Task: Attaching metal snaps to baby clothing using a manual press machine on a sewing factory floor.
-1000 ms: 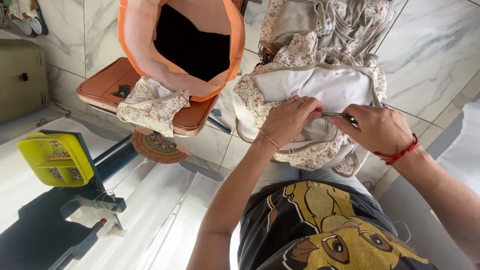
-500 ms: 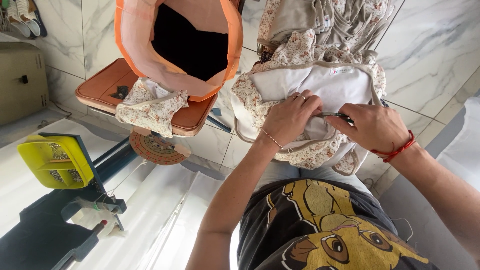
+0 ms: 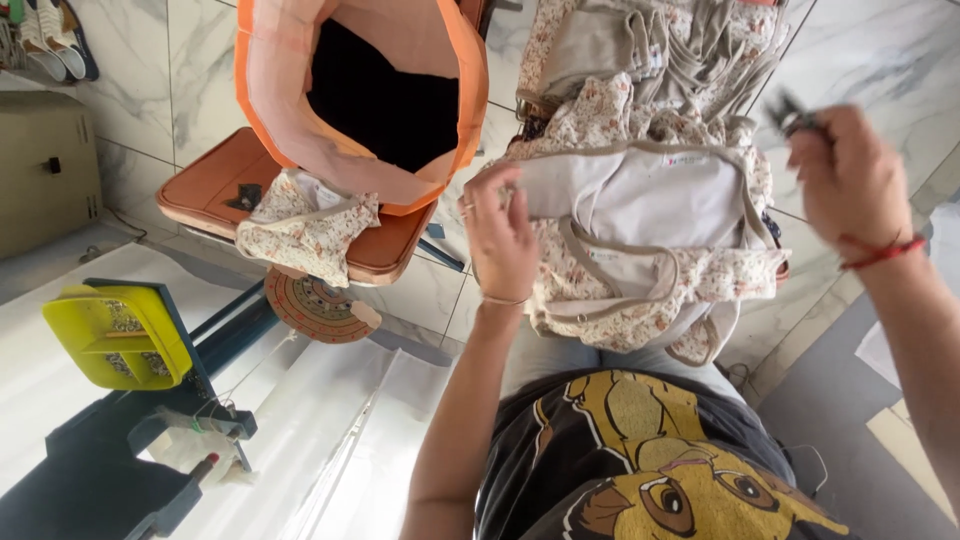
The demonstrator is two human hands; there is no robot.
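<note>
Now, in the head view, we note our left hand (image 3: 503, 232) resting flat on the left edge of the floral-print fabric garment with a pale grey lining (image 3: 640, 230), fingers loosely spread and nothing pinched between them. Half a second earlier that hand pressed on the middle of the lining. Our right hand (image 3: 848, 180), with a red thread band at the wrist, has lifted off the garment to the upper right; it is closed around a small dark tool (image 3: 792, 112), blurred, whose kind we cannot tell. Earlier it sat against the garment beside the left hand. The garment lies across our lap, in front of a heap of similar pieces (image 3: 650, 50). The orange mesh sack (image 3: 270, 110) and brown padded stool (image 3: 205, 190) remain at left, unchanged.
</note>
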